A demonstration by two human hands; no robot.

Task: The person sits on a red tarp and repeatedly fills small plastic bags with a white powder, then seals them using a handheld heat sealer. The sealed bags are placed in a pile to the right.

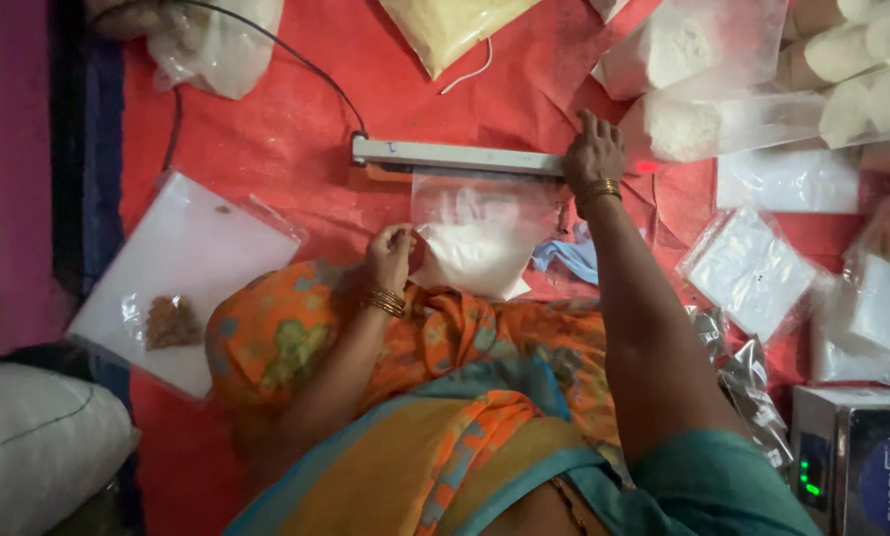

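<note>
A clear plastic bag of white powder [477, 238] lies in front of me on the red mat, its open top tucked under the arm of a long grey heat sealer [455, 156]. My right hand [592, 152] presses down on the right end of the sealer's arm. At the bag's lower left corner, my left hand [390, 254] pinches the plastic. Both wrists wear gold bangles. My orange patterned clothing covers the bag's lower edge.
Filled powder bags [683, 50] and stacked packets [753, 268] lie at the right. A grey scale [852, 457] stands at bottom right. A white board [182, 278] with brown bits lies at the left. A yellow powder bag [450, 28] sits at the top. The sealer's black cable [306, 69] crosses the mat.
</note>
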